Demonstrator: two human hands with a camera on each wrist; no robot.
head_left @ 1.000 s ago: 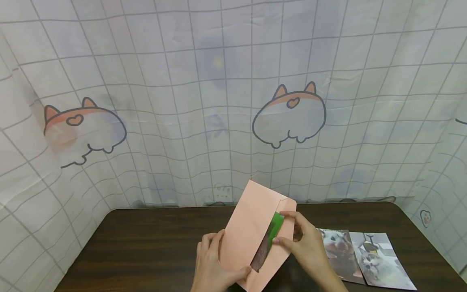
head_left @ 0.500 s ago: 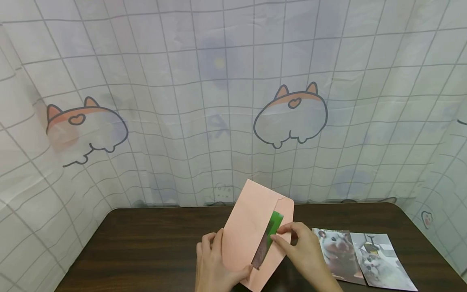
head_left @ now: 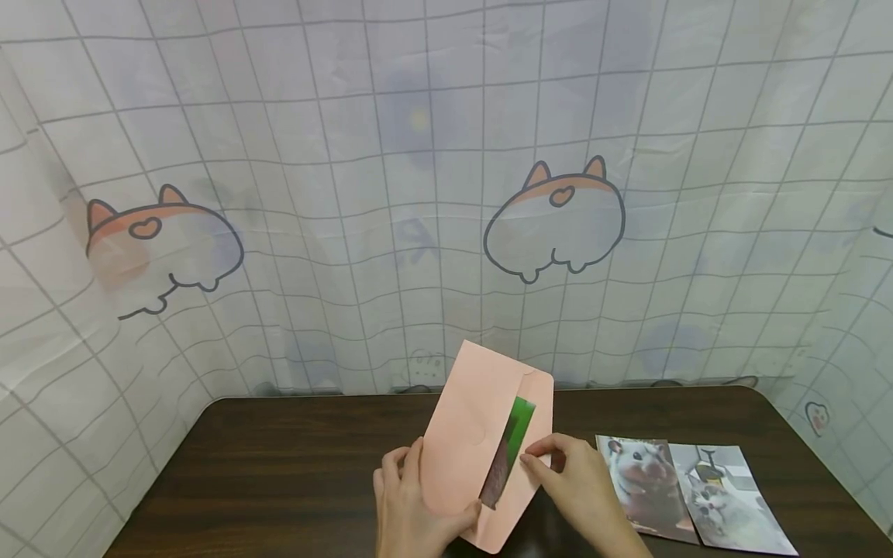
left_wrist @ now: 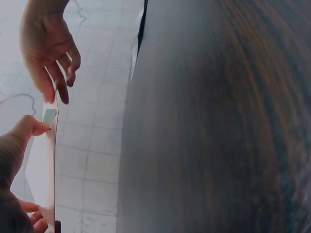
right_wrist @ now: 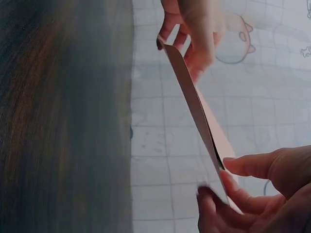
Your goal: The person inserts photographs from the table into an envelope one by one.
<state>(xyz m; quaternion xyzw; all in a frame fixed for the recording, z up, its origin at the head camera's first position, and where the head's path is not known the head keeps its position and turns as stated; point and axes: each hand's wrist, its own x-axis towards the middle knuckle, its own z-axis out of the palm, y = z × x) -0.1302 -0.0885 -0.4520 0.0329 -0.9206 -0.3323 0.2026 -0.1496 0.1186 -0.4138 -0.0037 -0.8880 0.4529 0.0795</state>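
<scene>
Pink envelope held between two hands, a green-edged card showing in its mouth

The pink envelope (head_left: 460,434) is held tilted in mid-view, its long mouth facing the right hand (head_left: 577,482). Inside sits a card (head_left: 517,434), mostly hidden; only a slanting strip shows, green above and dull purple-brown below. The flap (head_left: 543,418) lies folded back along the right side.

The left hand (head_left: 420,508) grasps the envelope's lower left, thumb across the front near the card's lower end, fingers at the left edge. The right hand pinches the flap's outer edge between thumb and fingers, next to the card.

Two animal prints, a hamster print (head_left: 645,484) and a cat print (head_left: 732,504), lie side by side right of the envelope, inside the surface's right edge. The dark wooden surface (head_left: 279,465) stretches left from the left hand to its rounded far corner. Behind the far edge hangs a grid-patterned cloth (head_left: 391,232).
</scene>
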